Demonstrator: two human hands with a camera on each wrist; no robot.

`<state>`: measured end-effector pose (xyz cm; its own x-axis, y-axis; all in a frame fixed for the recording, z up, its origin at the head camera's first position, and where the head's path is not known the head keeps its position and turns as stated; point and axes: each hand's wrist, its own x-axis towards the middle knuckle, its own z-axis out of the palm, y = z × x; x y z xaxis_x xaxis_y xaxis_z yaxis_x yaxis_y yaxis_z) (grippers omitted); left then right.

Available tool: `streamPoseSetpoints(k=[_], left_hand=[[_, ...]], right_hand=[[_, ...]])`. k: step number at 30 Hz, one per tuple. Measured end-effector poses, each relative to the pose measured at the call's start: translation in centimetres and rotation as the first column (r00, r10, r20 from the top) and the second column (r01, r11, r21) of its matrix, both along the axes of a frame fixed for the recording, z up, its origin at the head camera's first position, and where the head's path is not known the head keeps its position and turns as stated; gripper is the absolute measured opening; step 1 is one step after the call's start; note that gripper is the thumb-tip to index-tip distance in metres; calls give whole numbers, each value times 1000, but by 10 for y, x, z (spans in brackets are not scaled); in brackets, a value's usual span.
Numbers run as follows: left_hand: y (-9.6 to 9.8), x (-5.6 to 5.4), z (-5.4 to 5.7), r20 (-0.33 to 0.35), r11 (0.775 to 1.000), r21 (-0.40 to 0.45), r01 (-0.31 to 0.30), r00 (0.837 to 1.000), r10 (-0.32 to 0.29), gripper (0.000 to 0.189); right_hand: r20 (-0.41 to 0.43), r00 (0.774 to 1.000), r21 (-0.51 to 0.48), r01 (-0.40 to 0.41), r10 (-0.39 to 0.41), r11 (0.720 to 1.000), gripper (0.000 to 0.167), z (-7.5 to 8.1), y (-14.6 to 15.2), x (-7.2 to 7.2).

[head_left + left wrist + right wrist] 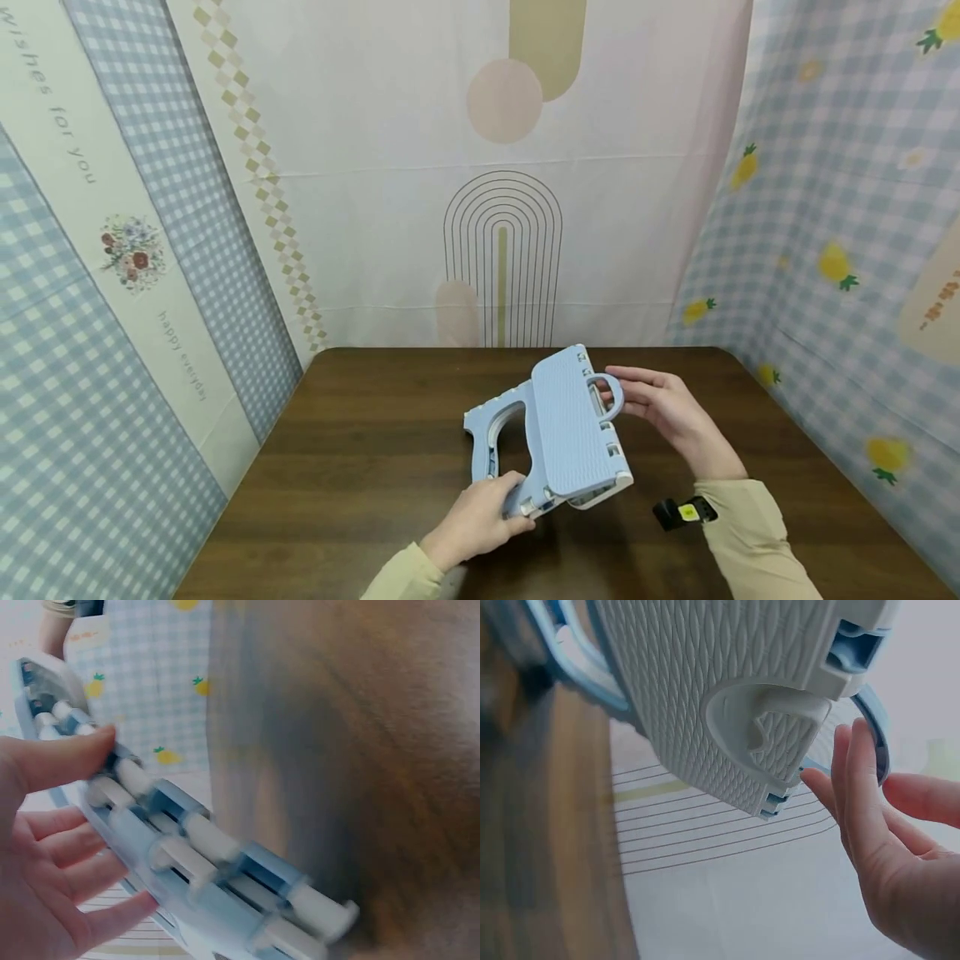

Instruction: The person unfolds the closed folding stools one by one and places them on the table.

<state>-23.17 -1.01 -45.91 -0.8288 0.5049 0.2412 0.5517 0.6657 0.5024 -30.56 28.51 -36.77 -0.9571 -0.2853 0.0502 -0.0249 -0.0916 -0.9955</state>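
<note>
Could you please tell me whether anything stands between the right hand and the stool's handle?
Nothing visible does: the right hand is at the handle of the stool, with no other object between them.

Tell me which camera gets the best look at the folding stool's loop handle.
The head view: nearly the whole curve of the loop handle shows there, standing out from the edge of the folding stool. The right wrist view shows it only in part, since the right hand hides some. In the left wrist view I can't make it out.
</note>
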Motion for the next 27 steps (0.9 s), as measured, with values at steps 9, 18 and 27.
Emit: streamPoseSetpoints(k=[9,18,27], left_hand=[[4,0,-9,-56,990,140,-11,998,19,44],[11,-1,-18,9,909,412,66,997,-76,44],[19,2,-23,66,838,543,53,992,-105,44]], right_hand=[[-49,999,-92,4,-9,996,28,20,-13,5],[-144,989,-21,24,-27,999,35,40,-30,14],[-195,981,-5,12,-13,1000,38,44,-44,13]])
